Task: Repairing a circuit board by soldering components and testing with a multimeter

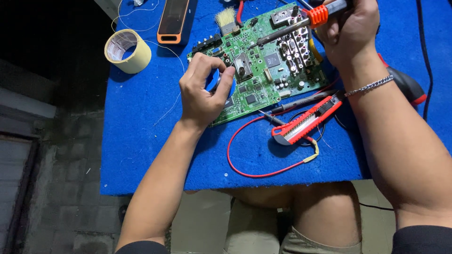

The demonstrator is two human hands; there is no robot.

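I am watching the left hand [202,91] closing its fingers around a small blue round spool [214,81], holding it at the left edge of the green circuit board [263,70]. The right hand [351,30] is gripping a soldering iron [301,23] by its orange collar, the dark shaft slanting down-left over the board with its tip near a small metal shield box [243,67]. The board is lying flat on the blue worktop [141,141]. Just below the board a red utility knife [306,122] is resting beside a looping red wire [254,164]. A roll of tape [127,51] is sitting well apart at the upper left, and a small brush [227,19] is lying by the board's top edge.
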